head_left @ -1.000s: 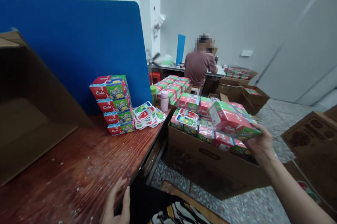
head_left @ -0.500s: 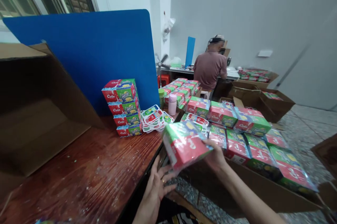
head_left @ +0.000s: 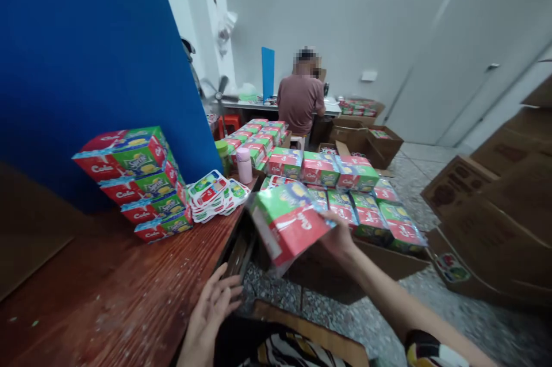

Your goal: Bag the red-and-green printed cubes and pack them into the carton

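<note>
Right hand [head_left: 338, 234]: fingers closed on the right-hand end of a red-and-green cardboard drink box in clear plastic film [head_left: 291, 220]. The box is tilted in mid-air, leftward from these fingertips, its "Cola" print facing up.

Left hand [head_left: 211, 309]: fingers spread apart and loosely curled, nothing in hold; well apart from the box, which lies above and to the right of the fingertips. Contact with the table edge: cannot tell.

Left of the left fingers: reddish-brown wooden table [head_left: 150, 286], pale specks on its top. Beyond these fingers and to the left: uneven stack of four red-and-green Cola/Sprite boxes [head_left: 144, 183]; touching its right side, a loose pile of flat, bottle-shaped printed cards [head_left: 215, 194]. Further beyond: pale pink cylindrical bottle [head_left: 244, 167].

Below and beyond the right fingers: large brown cardboard carton [head_left: 328, 283], heaped with similar film-wrapped boxes [head_left: 366, 217].

Far beyond both hands: a person in a mauve shirt [head_left: 299, 102], seated, back turned.
</note>
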Tool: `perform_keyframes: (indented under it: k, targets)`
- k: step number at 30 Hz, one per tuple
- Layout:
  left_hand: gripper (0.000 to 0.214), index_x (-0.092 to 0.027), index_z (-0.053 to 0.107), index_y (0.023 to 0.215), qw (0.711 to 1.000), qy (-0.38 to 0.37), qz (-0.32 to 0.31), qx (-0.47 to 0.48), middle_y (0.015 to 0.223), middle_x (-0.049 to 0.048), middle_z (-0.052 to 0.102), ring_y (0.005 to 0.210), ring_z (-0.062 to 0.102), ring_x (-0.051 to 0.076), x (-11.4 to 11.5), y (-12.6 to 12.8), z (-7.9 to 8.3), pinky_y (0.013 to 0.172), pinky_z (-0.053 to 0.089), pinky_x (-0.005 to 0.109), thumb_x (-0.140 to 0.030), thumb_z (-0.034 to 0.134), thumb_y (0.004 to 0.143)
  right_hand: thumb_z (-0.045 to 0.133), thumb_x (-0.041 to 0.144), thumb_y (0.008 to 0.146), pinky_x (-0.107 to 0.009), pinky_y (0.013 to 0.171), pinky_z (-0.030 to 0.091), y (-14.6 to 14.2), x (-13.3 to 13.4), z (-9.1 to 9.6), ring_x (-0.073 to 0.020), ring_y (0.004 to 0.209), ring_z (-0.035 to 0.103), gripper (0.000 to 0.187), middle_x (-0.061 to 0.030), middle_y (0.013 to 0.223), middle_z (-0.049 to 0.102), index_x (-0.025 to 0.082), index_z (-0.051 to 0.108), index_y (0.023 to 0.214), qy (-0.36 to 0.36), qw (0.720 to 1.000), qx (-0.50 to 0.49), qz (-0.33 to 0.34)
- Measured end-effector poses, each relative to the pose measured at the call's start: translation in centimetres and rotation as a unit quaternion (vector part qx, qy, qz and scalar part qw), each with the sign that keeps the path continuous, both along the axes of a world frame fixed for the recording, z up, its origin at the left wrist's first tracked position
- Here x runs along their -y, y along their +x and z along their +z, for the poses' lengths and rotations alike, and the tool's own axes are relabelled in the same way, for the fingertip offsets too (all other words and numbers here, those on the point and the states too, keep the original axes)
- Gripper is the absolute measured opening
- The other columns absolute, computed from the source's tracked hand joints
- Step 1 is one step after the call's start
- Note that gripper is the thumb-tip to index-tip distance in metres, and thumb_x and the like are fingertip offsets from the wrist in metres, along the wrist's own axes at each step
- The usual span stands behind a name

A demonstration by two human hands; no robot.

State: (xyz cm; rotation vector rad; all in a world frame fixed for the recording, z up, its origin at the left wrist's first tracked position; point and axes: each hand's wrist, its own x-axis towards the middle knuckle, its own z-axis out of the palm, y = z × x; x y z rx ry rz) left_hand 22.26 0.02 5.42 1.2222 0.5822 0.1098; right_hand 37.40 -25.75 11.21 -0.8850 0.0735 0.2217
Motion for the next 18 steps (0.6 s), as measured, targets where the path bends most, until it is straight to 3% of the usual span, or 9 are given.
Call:
perform_keyframes:
  k: [2,4,8,12,18]
  targets:
    - [0.081,-0.018,0.059,0.123,0.998,0.058,0.0,-0.011,0.103,0.0126,0.072,0.091,0.069,0.028,-0.2,-0.9,-0.5,0.078,0.055,0.038,-0.066,0.074,0.059,0.065,0.023,0.058,-0.039,0.082,0.054,1.5,5.3,1.5,-0.0255,0.082,0.067,0.017,-0.0002,0.071,0.07,0.021,0.066,0.075,-0.026,0.995,-0.001,-0.101]
    - [0.072,-0.017,0.063,0.116,0.997,0.076,0.001,-0.03,0.098,0.011,0.073,0.086,0.069,0.025,-0.4,-1.7,-1.3,0.076,0.055,0.035,-0.064,0.073,0.062,0.062,0.017,0.059,-0.037,0.078,0.055,2.3,10.6,3.0,-0.0216,0.076,0.067,0.02,0.0009,0.072,0.07,0.02,0.066,0.079,-0.04,0.978,0.015,-0.202]
    - [0.07,-0.015,0.065,0.108,0.997,0.059,0.003,-0.045,0.088,0.0099,0.074,0.076,0.07,0.023,-0.4,-2.6,-2.7,0.069,0.055,0.033,-0.063,0.076,0.058,0.056,0.012,0.066,-0.034,0.07,0.055,1.7,18.3,4.4,-0.0208,0.07,0.068,0.016,-0.004,0.066,0.068,0.013,0.067,0.078,-0.048,0.956,-0.012,-0.289]
    - [0.07,-0.014,0.066,0.104,0.998,0.042,0.002,-0.053,0.081,0.0093,0.074,0.071,0.069,0.022,-0.2,-2.8,-3.2,0.067,0.054,0.032,-0.064,0.077,0.056,0.052,0.008,0.069,-0.031,0.06,0.053,0.3,20.6,3.4,-0.0204,0.062,0.068,0.013,-0.007,0.064,0.068,0.013,0.064,0.069,-0.055,0.943,-0.041,-0.326]
    - [0.069,-0.014,0.067,0.101,0.998,0.039,0.002,-0.045,0.082,0.0093,0.074,0.073,0.07,0.023,-0.5,-3.4,-3.5,0.068,0.056,0.033,-0.062,0.08,0.053,0.058,0.007,0.069,-0.029,0.053,0.05,1.1,19.6,1.4,-0.0198,0.057,0.067,0.01,-0.0088,0.064,0.068,0.013,0.066,0.07,-0.056,0.946,-0.065,-0.313]
